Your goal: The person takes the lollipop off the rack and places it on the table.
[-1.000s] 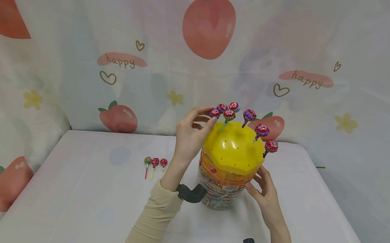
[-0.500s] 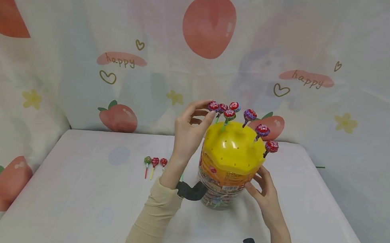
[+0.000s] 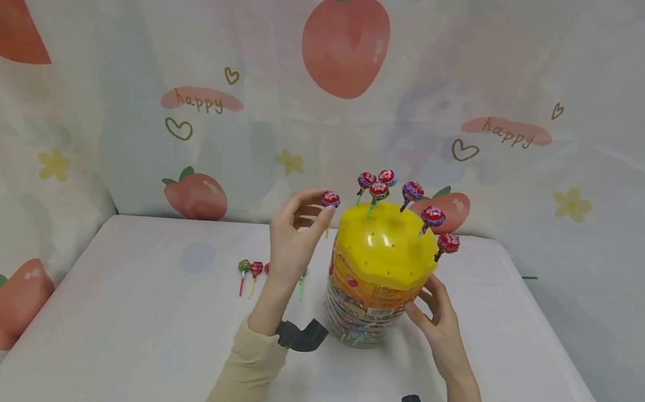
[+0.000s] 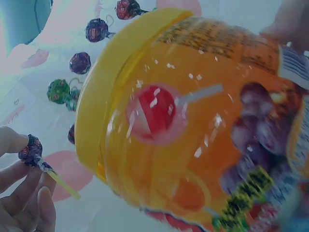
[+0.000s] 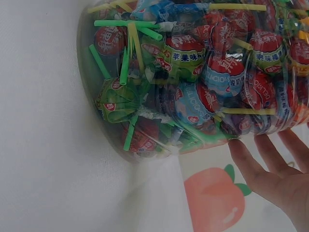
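Note:
My left hand (image 3: 291, 240) pinches a lollipop (image 3: 330, 199) with a red-and-purple wrapper, just left of the big candy jar. Its yellow stick (image 4: 65, 186) points down past the fingers. The clear jar (image 3: 347, 300) has an orange label and stands upright under a yellow domed lid (image 3: 381, 234) with small holes. Several wrapped lollipops (image 3: 412, 191) stick up from the back and right of that lid. My right hand (image 3: 442, 324) rests against the jar's right side, fingers spread and fairly straight (image 5: 275, 179).
On the white table (image 3: 166, 316), left of the jar, lie a green lollipop (image 3: 244, 265) and a red lollipop (image 3: 256, 268). My left wrist partly hides another beside them. A green-stick lollipop (image 3: 301, 285) lies between wrist and jar. A fruit-print curtain (image 3: 336, 130) hangs behind.
My left hand has lifted the lollipop from the lid's left edge, then moved it left and down, away from the lid. The right hand and the jar stay where they were.

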{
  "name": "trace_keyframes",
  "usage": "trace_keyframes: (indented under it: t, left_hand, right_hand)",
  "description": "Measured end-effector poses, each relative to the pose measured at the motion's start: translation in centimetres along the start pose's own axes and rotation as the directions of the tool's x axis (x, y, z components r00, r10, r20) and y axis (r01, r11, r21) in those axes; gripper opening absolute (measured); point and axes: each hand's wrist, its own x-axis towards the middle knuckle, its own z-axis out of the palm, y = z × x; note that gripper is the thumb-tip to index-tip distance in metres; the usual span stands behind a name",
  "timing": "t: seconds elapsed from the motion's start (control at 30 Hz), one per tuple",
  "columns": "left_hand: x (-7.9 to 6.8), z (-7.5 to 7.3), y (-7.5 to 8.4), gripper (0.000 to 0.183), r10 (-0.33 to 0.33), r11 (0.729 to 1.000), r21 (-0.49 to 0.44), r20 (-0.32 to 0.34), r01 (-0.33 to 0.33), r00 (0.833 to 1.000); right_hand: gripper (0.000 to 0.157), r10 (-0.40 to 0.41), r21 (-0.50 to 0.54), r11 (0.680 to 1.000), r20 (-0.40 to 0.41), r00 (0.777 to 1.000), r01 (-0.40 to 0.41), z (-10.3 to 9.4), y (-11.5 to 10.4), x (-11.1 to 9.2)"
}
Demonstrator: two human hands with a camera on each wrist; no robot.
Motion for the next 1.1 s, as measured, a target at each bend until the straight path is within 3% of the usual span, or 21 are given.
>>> trace_keyframes:
  t: [0.37, 0.7, 0.97, 1.1]
  left_hand:
    - [-1.9, -2.6, -2.6, 0.026, -0.113, 0.992, 0.05, -0.07, 0.116, 0.991]
    - [-3.0, -4.6, -5.5, 0.026, -0.228, 0.965, 0.094, -0.146, 0.243, 0.963]
    - [-3.5, -6.2, -8.0, 0.024, -0.27, 0.946, 0.13, -0.189, 0.297, 0.944]
    - [-3.6, -7.0, -7.4, 0.025, -0.29, 0.933, 0.153, -0.213, 0.325, 0.933]
  right_hand:
    - [0.069, 0.009, -0.007, 1.0, -0.008, 1.0, -0.01, 0.0, -0.1, 0.0]
    - [0.068, 0.008, -0.009, 1.0, -0.002, 1.0, -0.008, 0.0, -0.1, 0.1]
    - [0.068, 0.007, -0.003, 1.0, -0.006, 1.0, -0.007, 0.0, 0.0, 0.0]
    - [0.069, 0.009, -0.001, 1.0, -0.006, 1.0, -0.009, 0.1, 0.0, -0.1]
